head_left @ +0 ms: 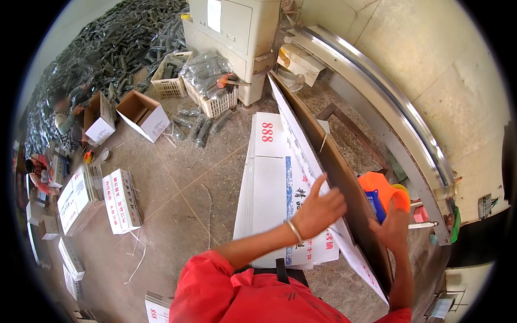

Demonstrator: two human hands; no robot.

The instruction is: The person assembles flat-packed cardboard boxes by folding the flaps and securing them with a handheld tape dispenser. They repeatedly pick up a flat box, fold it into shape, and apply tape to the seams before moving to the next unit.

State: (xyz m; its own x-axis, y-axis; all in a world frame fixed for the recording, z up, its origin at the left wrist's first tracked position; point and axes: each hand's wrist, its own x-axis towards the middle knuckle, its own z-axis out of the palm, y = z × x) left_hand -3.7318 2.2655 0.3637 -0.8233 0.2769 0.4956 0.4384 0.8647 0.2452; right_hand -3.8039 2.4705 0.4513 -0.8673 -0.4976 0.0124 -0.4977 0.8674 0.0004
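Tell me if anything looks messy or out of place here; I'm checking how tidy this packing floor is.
Yes. Several clear-wrapped dark parts lie loose on the concrete floor beside the white plastic crates, as if spilled out. Thin pale strips also litter the floor near the flat box stacks.

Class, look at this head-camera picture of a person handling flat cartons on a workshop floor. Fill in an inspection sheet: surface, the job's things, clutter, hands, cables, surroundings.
Surface: speckled concrete floor, with loose white strips lying on it.
Job's things: flattened carton tilted up on edge; stack of flat white cartons lying beside it; orange tape dispenser.
Clutter: open small boxes, bundles of flat cartons, white crates of bagged parts.
Hands: left hand open, resting on the tilted carton; right hand holds the tape dispenser.
Cables: nothing seen.
Surroundings: pale cabinet, curved metal rail, big heap of dark bagged parts, other people at the left edge.
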